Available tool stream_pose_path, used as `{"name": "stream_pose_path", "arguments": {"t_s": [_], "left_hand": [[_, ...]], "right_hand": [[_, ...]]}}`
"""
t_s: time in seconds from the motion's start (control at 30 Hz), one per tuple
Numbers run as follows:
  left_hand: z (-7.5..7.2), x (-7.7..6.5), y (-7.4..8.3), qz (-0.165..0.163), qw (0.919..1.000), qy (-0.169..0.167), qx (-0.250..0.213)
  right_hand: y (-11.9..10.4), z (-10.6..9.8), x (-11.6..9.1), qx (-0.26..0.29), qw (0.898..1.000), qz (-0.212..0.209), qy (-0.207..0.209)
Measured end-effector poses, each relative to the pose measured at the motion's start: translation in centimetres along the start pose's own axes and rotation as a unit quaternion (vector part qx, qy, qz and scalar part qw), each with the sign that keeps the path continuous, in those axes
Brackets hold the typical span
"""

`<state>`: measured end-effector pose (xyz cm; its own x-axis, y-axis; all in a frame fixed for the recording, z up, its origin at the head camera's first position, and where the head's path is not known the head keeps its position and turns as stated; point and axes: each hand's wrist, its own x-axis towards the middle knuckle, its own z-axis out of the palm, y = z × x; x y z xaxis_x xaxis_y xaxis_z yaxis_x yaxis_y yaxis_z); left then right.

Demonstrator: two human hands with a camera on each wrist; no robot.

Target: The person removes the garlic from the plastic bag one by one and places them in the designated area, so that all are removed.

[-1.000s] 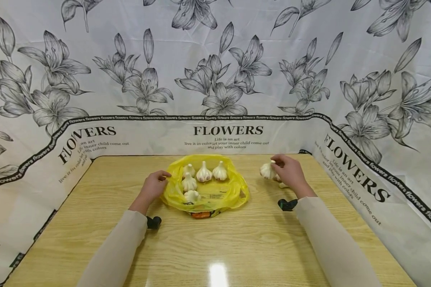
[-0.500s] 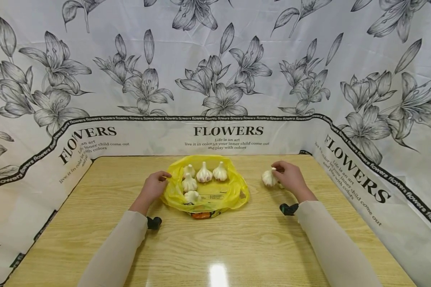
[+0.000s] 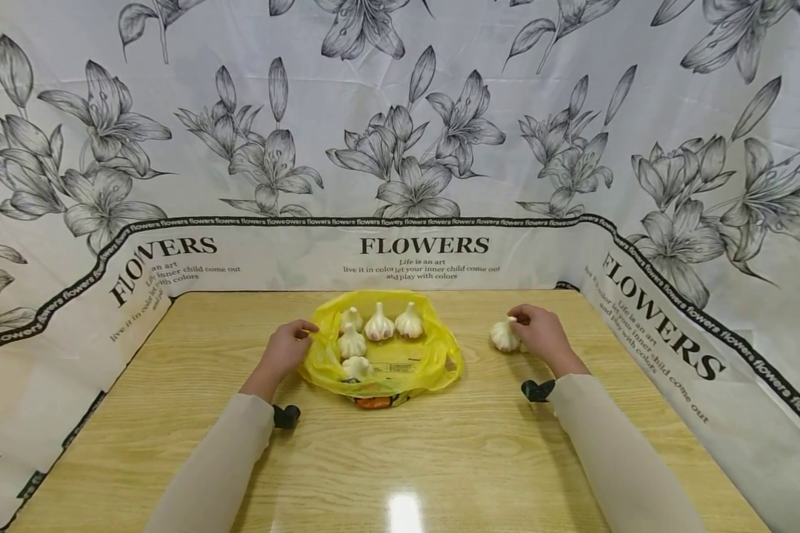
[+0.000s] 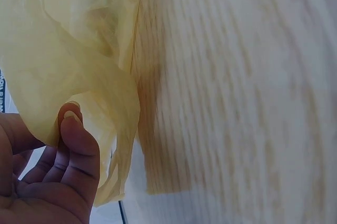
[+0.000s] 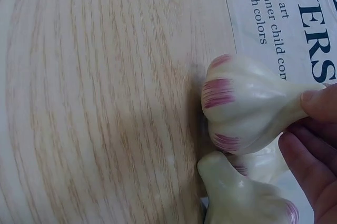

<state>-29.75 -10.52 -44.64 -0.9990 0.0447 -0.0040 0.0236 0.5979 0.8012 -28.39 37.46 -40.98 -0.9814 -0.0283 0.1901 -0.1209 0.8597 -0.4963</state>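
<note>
A yellow plastic bag lies spread on the table with its mouth facing up, and several white garlic bulbs stand or lie inside it. My left hand pinches the left rim of this bag between thumb and fingers; the thin plastic hangs in folds in the left wrist view. To the right of the bag, my right hand pinches a garlic bulb by its stem. Two more bulbs sit close beside and behind it in the right wrist view, mostly hidden in the head view by my hand.
The wooden table reaches back to a white flower-printed cloth, which also stands along the left and right sides. Black wrist cameras are strapped at both cuffs.
My right hand has moved slightly toward me and to the right, lowering the garlic bulb. The left hand has stayed at the bag's rim, and the bulbs inside have not moved.
</note>
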Motion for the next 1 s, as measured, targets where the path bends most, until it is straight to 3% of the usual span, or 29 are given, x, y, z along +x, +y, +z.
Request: {"name": "stream_pose_path", "arguments": {"t_s": [0.37, 1.0], "left_hand": [[-0.1, 0.0, 0.1, -0.003, 1.0000, 0.002, -0.001], [0.1, 0.3, -0.4, -0.004, 1.0000, -0.002, 0.000]], "right_hand": [[0.2, -0.2, 0.0, 0.000, 1.000, 0.010, -0.004], [-1.4, -1.1, 0.3, 0.001, 1.000, -0.021, -0.002]]}}
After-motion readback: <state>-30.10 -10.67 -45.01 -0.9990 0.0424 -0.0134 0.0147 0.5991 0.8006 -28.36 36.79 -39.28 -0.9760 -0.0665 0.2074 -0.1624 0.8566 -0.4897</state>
